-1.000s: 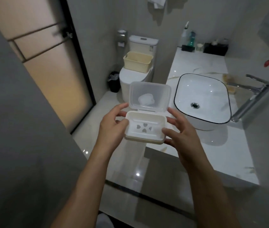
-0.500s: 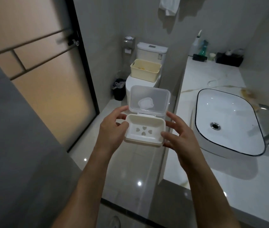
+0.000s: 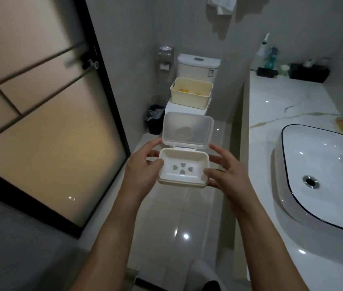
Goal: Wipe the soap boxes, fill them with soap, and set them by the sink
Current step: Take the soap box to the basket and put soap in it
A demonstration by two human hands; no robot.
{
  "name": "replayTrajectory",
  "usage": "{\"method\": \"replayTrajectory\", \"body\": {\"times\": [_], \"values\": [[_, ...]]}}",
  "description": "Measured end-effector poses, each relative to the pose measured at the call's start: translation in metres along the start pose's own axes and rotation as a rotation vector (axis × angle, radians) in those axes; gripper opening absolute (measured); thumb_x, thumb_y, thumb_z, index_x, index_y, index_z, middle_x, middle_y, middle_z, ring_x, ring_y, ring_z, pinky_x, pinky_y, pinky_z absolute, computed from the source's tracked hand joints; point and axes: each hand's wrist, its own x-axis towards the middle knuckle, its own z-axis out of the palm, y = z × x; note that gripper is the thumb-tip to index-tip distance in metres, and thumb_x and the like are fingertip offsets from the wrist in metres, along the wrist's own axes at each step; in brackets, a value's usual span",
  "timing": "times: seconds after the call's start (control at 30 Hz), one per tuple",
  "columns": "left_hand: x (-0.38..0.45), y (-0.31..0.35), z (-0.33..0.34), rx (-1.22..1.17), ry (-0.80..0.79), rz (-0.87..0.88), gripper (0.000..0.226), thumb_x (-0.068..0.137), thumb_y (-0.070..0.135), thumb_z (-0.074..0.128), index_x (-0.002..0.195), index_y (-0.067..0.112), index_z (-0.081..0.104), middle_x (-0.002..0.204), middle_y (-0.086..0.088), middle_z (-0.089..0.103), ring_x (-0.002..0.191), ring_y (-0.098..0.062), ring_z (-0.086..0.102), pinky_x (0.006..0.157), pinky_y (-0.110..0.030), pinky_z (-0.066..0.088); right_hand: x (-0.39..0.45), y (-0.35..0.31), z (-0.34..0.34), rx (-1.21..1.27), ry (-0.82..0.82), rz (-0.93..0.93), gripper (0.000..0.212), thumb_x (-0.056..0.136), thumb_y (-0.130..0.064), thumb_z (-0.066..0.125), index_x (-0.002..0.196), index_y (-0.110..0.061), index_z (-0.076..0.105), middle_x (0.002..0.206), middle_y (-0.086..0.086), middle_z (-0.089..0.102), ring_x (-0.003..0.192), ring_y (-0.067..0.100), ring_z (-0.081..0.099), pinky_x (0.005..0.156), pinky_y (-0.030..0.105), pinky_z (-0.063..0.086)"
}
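A white soap box [image 3: 184,168] with its clear hinged lid standing open is held in front of me, over the floor. Its tray has heart-shaped drain holes and holds no soap. My left hand [image 3: 143,164] grips the box's left side, thumb on the near rim. My right hand [image 3: 227,172] holds the right side, thumb on the near right corner. The white sink basin [image 3: 321,175] with a dark rim sits on the marble counter [image 3: 279,106] to my right.
A cream basket [image 3: 190,92] with yellow items inside rests on the closed toilet [image 3: 199,65] ahead. A small black bin [image 3: 154,118] stands left of it. Bottles [image 3: 268,54] and a black box [image 3: 309,72] line the counter's far end. A frosted glass door [image 3: 46,127] is on my left.
The view has swung left and toward the toilet, so the sink has shifted to the right edge. Both hands keep the same hold on the open box.
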Motion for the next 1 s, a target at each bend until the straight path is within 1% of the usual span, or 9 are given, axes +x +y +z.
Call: {"method": "replayTrajectory", "body": {"times": [0.13,0.27,0.33,0.43,0.53,0.63,0.73,0.87,1.0], "values": [[0.041,-0.012,-0.005,0.03,0.037,-0.017,0.055,0.084,0.011,0.058,0.125,0.048,0.059,0.102,0.008,0.066,0.076,0.0,0.066,0.068,-0.025,0.056,0.054,0.003,0.014,0.001,-0.04,0.017,0.064,0.09,0.003,0.065,0.136,-0.039,0.052,0.126,-0.001,0.062,0.11,0.02,0.065,0.077,0.036,0.063],[0.098,-0.021,-0.007,0.038,0.051,-0.039,0.064,0.081,0.004,0.058,0.133,0.04,0.058,0.104,0.004,0.067,0.072,-0.011,0.067,0.066,-0.026,0.057,0.125,0.0,0.023,-0.016,-0.099,0.018,0.063,0.09,0.002,0.065,0.138,-0.038,0.052,0.125,-0.001,0.062,0.108,0.02,0.066,0.079,0.038,0.063],[0.132,-0.021,-0.003,0.033,0.061,-0.049,0.066,0.076,0.008,0.058,0.134,0.039,0.058,0.104,0.003,0.067,0.069,-0.011,0.065,0.065,-0.024,0.057,0.164,-0.003,0.023,-0.007,-0.12,0.02,0.062,0.091,0.003,0.065,0.135,-0.039,0.053,0.124,0.0,0.062,0.11,0.021,0.065,0.082,0.041,0.063],[0.187,-0.018,0.012,0.02,0.058,-0.06,0.068,0.069,0.013,0.055,0.129,0.044,0.06,0.103,0.002,0.067,0.068,-0.013,0.064,0.066,-0.027,0.057,0.225,-0.011,0.016,0.0,-0.124,0.056,0.061,0.091,0.004,0.064,0.133,-0.039,0.052,0.125,0.001,0.061,0.112,0.024,0.065,0.084,0.044,0.062],[0.248,-0.012,0.032,0.016,0.05,-0.098,0.066,0.065,0.017,0.054,0.118,0.057,0.06,0.101,0.005,0.068,0.068,-0.014,0.063,0.074,-0.033,0.056,0.282,-0.018,0.005,-0.006,-0.113,0.071,0.063,0.09,0.005,0.064,0.137,-0.035,0.05,0.127,0.001,0.059,0.111,0.024,0.065,0.079,0.039,0.063],[0.304,-0.006,0.055,-0.01,0.025,-0.114,0.066,0.062,0.019,0.055,0.117,0.055,0.062,0.097,0.008,0.068,0.067,-0.008,0.063,0.068,-0.026,0.051,0.335,-0.025,-0.009,-0.014,-0.093,0.08,0.063,0.091,0.004,0.065,0.139,-0.034,0.05,0.126,0.001,0.058,0.11,0.022,0.063,0.074,0.032,0.063],[0.35,-0.004,0.074,0.002,-0.009,-0.116,0.068,0.061,0.019,0.054,0.122,0.048,0.063,0.096,0.007,0.069,0.072,-0.003,0.064,0.066,-0.019,0.05,0.378,-0.026,-0.023,-0.028,-0.059,0.104,0.064,0.091,0.004,0.065,0.141,-0.033,0.05,0.127,0.001,0.058,0.113,0.025,0.063,0.076,0.035,0.063],[0.403,-0.009,0.093,0.02,-0.072,-0.138,0.069,0.068,0.016,0.055,0.131,0.041,0.058,0.105,0.003,0.068,0.088,-0.014,0.067,0.08,-0.034,0.057,0.423,-0.022,-0.037,-0.021,-0.015,0.107,0.066,0.089,0.006,0.065,0.14,-0.034,0.052,0.126,0.003,0.06,0.11,0.024,0.065,0.077,0.036,0.063],[0.46,-0.022,0.111,0.037,-0.136,-0.138,0.067,0.075,0.004,0.056,0.129,0.043,0.058,0.106,0.0,0.067,0.091,-0.019,0.067,0.082,-0.041,0.059,0.469,-0.014,-0.045,-0.004,0.064,0.117,0.066,0.088,0.007,0.065,0.139,-0.034,0.054,0.122,0.004,0.062,0.109,0.024,0.065,0.079,0.042,0.063]]}}
